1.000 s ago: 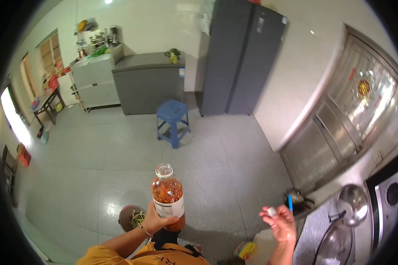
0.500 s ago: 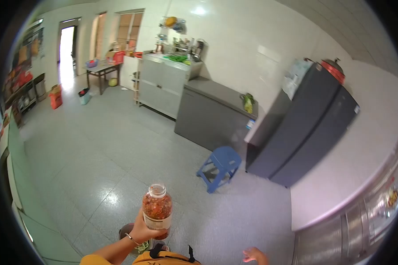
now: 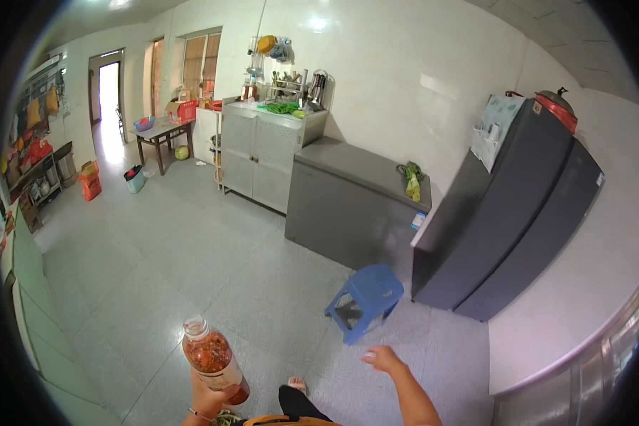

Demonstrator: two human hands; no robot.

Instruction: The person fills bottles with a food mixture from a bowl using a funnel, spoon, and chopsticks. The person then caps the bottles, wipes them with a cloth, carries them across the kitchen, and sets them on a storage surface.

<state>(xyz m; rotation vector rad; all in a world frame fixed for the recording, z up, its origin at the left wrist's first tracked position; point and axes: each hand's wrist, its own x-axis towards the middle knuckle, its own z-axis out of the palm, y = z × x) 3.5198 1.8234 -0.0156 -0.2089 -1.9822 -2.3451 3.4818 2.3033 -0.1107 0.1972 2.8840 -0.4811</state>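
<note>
My left hand (image 3: pixel 207 395) is wrapped round a glass jar (image 3: pixel 211 355) of chunky red chili sauce, near the bottom of the view. The jar leans to the left, its label faces me, and no lid shows on its mouth. Out to the right, below the blue stool, my right hand (image 3: pixel 385 359) is held in the air with its fingers curled in. A small pale patch shows at its fingertips, too small to name. Green pieces of vegetable (image 3: pixel 226 417) peek out beneath my left wrist, mostly hidden.
A blue plastic stool (image 3: pixel 370 291) stands ahead on the tiled floor. Behind it are a grey chest freezer (image 3: pixel 348 206) with a leafy vegetable (image 3: pixel 412 182) on top, and a dark refrigerator (image 3: pixel 504 220). Further left are a metal cabinet (image 3: pixel 259 153), a low table (image 3: pixel 162 129) and a red bag (image 3: pixel 90 182).
My left hand and the jar have shifted left and down, and the jar now tilts. My right hand has risen further into view. The stool and refrigerator appear nearer.
</note>
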